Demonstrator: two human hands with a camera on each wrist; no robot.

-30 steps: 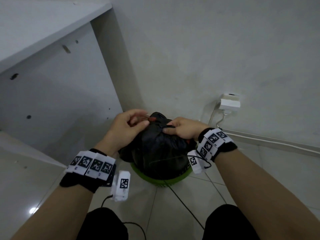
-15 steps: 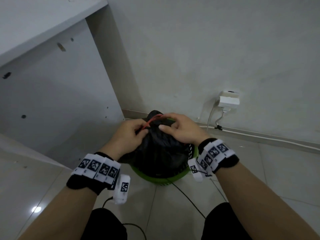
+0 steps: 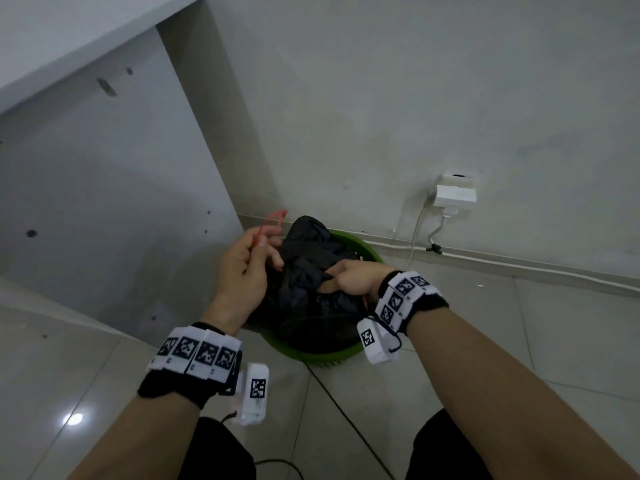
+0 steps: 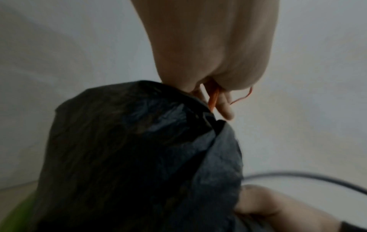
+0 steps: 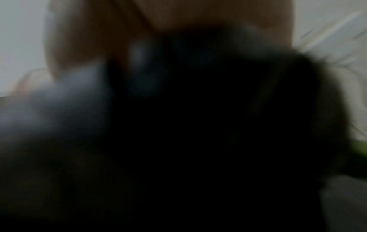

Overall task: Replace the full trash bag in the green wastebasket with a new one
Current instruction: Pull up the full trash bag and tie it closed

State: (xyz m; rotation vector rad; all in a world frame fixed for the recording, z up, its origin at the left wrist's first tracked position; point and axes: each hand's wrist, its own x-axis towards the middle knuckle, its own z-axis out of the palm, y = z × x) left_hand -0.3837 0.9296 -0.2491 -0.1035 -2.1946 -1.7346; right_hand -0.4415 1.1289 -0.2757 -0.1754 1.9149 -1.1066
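Note:
A full black trash bag [image 3: 308,292] bulges out of the green wastebasket [image 3: 360,244] on the floor by the wall. My left hand [image 3: 258,251] pinches the bag's red drawstring [image 3: 272,221] at the bag's upper left, and a loop of it sticks up above the fingers. In the left wrist view the red drawstring [image 4: 213,98] runs between the fingers down to the black bag [image 4: 139,157]. My right hand [image 3: 349,280] grips a fold of the bag on its right side. The right wrist view is a blur filled by the black bag [image 5: 198,133].
A white cabinet side panel [image 3: 104,202] stands just left of the basket. A white plug adapter [image 3: 455,190] with cables hangs on the wall to the right, and a cable duct [image 3: 519,265] runs along the skirting. A black cable [image 3: 346,417] crosses the tiled floor between my knees.
My left hand has pulled the red drawstring up and to the left, drawing out a loop. My right hand has dropped from the bag's top to grip its right side.

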